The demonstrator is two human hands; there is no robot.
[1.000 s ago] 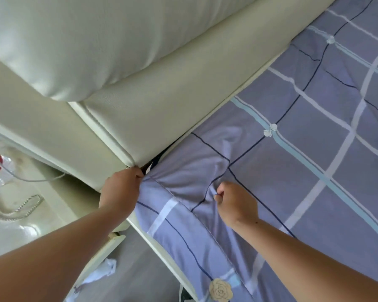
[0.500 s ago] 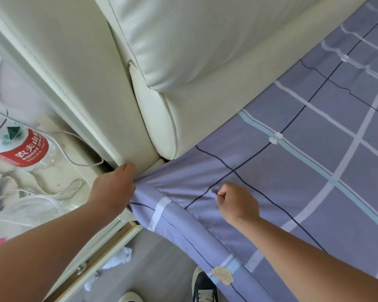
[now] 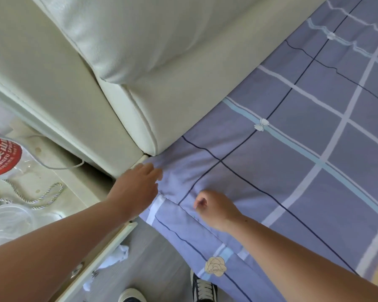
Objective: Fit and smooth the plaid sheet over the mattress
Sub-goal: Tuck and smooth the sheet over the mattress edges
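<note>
- Plaid sheet — lavender with white, pale blue and dark navy lines — covers the mattress from the corner beside the headboard out to the right edge of the view, and hangs down over the near side toward the floor.
- At the corner the cloth is drawn over the mattress edge, with a few soft creases fanning out from the point where it meets the cream padded headboard.
- Left hand lies over that corner with fingers stretched out and loose, palm down; it grasps nothing, and the fingertips reach onto the sheet just below the headboard's lower corner.
- Right hand is curled into a loose fist, knuckles resting on the sheet just beside the left hand, near the top edge of the mattress; I cannot tell whether any cloth is pinched inside the curled fingers.
- A printed cream rose sits on the hanging part of the sheet, and a small white bow on the pale blue stripe farther up the bed.
- Left of the bed stands a nightstand — on it a water bottle with a red label, a twisted cord and a clear plastic container.
- Two dark sneakers show on the grey floor below the sheet's drop.
</note>
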